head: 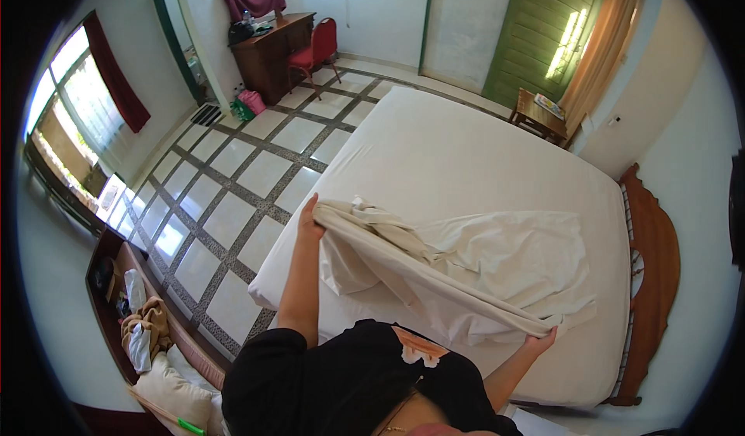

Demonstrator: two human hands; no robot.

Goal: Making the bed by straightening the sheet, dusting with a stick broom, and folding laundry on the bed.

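Note:
A cream bed sheet (pixel 500 249) is stretched between my two hands, above the near part of the bed. My left hand (pixel 311 217) grips one end of its folded edge, near the foot of the bed. The other end of that edge is in my right hand (pixel 541 341), low on the right towards the headboard. Between them the cloth hangs in a taut fold, and the rest lies crumpled on the mattress (pixel 460 139), which has a smooth white cover. Some of my fingers are hidden by the cloth.
A carved wooden headboard (pixel 655 296) borders the bed on the right. Pillows (pixel 174 395) and bunched cloths (pixel 148 331) fill a padded seat at lower left. Across the tiled floor (pixel 233 214) stand a red chair (pixel 314 49) and a wooden desk (pixel 262 63). A small table (pixel 538 113) is beyond the bed.

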